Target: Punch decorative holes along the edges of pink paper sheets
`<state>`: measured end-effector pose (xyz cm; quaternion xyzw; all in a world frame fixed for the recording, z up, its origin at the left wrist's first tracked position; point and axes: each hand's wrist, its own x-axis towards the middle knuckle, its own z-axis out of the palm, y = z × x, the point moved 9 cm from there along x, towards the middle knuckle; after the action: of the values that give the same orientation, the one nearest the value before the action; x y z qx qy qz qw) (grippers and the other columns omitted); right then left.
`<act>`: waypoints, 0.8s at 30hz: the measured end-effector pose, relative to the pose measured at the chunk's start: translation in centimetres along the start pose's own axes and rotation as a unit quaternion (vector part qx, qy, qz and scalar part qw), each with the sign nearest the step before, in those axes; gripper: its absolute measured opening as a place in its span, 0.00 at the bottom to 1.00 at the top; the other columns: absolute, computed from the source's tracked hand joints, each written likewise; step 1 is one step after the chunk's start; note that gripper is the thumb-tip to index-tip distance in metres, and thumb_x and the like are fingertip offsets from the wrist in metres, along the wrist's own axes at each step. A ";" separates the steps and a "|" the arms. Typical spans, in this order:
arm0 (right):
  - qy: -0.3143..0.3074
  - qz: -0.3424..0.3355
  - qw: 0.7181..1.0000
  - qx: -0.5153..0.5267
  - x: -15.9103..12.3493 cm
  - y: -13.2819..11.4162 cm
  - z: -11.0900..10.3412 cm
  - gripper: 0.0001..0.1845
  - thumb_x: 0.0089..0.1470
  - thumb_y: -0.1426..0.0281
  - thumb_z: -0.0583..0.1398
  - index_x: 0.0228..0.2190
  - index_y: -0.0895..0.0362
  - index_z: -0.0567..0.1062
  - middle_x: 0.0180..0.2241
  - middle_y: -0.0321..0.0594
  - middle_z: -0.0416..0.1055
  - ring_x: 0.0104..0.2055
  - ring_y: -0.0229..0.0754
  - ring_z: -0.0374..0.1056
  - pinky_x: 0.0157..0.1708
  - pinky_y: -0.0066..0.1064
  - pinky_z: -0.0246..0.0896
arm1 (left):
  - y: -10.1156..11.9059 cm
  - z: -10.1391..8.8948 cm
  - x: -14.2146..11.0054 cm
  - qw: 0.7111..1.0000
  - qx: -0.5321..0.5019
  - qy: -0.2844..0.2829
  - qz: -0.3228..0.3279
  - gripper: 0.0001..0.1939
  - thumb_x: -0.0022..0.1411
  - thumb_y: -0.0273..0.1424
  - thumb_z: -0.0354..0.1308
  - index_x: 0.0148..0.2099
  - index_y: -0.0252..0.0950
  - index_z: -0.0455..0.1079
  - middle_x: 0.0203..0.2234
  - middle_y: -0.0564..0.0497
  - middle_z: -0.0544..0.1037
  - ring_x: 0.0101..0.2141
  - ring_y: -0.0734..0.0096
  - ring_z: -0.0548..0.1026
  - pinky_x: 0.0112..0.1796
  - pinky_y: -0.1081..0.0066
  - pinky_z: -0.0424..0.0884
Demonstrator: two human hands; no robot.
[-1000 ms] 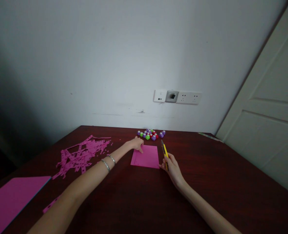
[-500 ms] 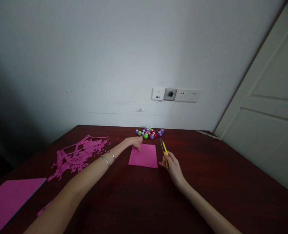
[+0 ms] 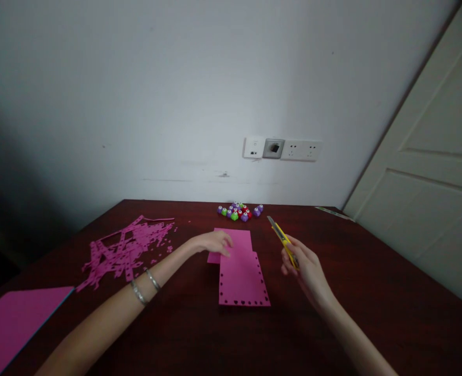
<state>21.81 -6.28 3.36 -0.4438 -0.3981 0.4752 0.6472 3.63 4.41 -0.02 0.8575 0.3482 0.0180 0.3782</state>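
Note:
My left hand [image 3: 215, 243], with two silver bangles on its wrist, hovers over or rests on the pink paper, fingers loosely curled and apart; whether they touch it I cannot tell. The front pink sheet [image 3: 241, 279] has small punched holes, some heart-shaped, along its side and near edges. It overlaps another pink sheet [image 3: 238, 237] behind it. My right hand [image 3: 301, 261] grips a yellow utility knife [image 3: 283, 239] to the right of the sheets, its blade out and pointing up and away to the left.
Punched pink paper strips and scraps [image 3: 125, 250] lie in a heap at the left. A larger pink sheet stack [image 3: 23, 318] is at the near left. Several small purple, green and red craft punches [image 3: 234, 213] stand by the wall. A ruler-like strip [image 3: 334, 213] lies far right.
A pink sheet with punched edges now extends toward me from the single pink square. My left hand has come slightly nearer and left; the right hand with the knife has moved right.

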 end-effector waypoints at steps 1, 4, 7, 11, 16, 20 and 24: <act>-0.005 0.012 1.000 -0.018 -0.5 0.2 -0.1 0.24 0.46 0.61 0.60 0.44 0.58 0.67 0.17 0.25 0.59 0.12 0.26 0.45 0.13 0.23 0.54 | 0.3 0.2 -0.6 0.998 0.053 0.014 -0.024 0.23 0.45 0.35 0.60 0.45 0.31 0.69 0.36 0.46 0.73 0.36 0.66 0.70 0.36 0.69 0.64; -0.022 0.044 0.994 -0.098 -2.3 1.2 -0.6 0.33 0.44 0.60 0.61 0.50 0.60 0.62 0.17 0.24 0.56 0.12 0.28 0.49 0.11 0.23 0.52 | 2.1 1.3 -2.7 0.974 0.207 0.043 -0.085 0.24 0.49 0.37 0.58 0.48 0.31 0.67 0.40 0.42 0.73 0.40 0.59 0.70 0.40 0.64 0.65; -0.039 0.058 0.983 -0.171 -3.9 2.3 -1.1 0.34 0.46 0.56 0.58 0.51 0.60 0.61 0.18 0.25 0.57 0.13 0.30 0.53 0.10 0.24 0.54 | 4.1 3.0 -4.6 0.921 0.357 0.108 -0.108 0.31 0.50 0.40 0.58 0.52 0.25 0.64 0.50 0.30 0.66 0.51 0.41 0.61 0.48 0.51 0.57; -0.051 0.065 0.961 -0.264 -5.2 3.7 -1.7 0.34 0.49 0.54 0.54 0.53 0.60 0.59 0.20 0.27 0.60 0.12 0.31 0.56 0.11 0.25 0.55 | 5.8 8.9 -5.2 0.943 0.329 0.031 0.040 0.45 0.56 0.53 0.46 0.62 0.21 0.45 0.61 0.29 0.43 0.60 0.44 0.41 0.55 0.51 0.47; -0.064 0.030 0.947 -0.314 -5.3 3.9 -1.7 0.33 0.51 0.54 0.52 0.53 0.62 0.61 0.21 0.31 0.62 0.19 0.35 0.62 0.18 0.27 0.60 | 5.0 11.0 -6.0 0.951 0.290 -0.028 0.103 0.46 0.57 0.57 0.38 0.64 0.25 0.40 0.62 0.33 0.38 0.61 0.48 0.38 0.56 0.54 0.46; -0.095 -0.014 0.939 -0.330 -4.3 3.4 -1.0 0.30 0.53 0.56 0.51 0.53 0.61 0.61 0.23 0.34 0.65 0.20 0.34 0.60 0.19 0.26 0.57 | 5.4 10.7 -7.6 0.944 0.297 -0.038 0.140 0.41 0.60 0.53 0.36 0.65 0.30 0.39 0.62 0.38 0.38 0.61 0.52 0.39 0.57 0.56 0.45; -0.106 -0.010 0.948 -0.301 -2.7 4.0 -0.7 0.31 0.53 0.55 0.51 0.53 0.61 0.60 0.23 0.32 0.63 0.20 0.33 0.58 0.20 0.27 0.58 | 6.0 10.8 -9.0 0.937 0.304 -0.040 0.167 0.37 0.62 0.50 0.36 0.65 0.31 0.40 0.63 0.39 0.41 0.61 0.54 0.43 0.56 0.59 0.49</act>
<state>20.77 -8.41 -0.89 -0.5607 -0.5932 0.3717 0.4421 3.53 -10.81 -1.65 0.9773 0.1737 -0.0604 0.1047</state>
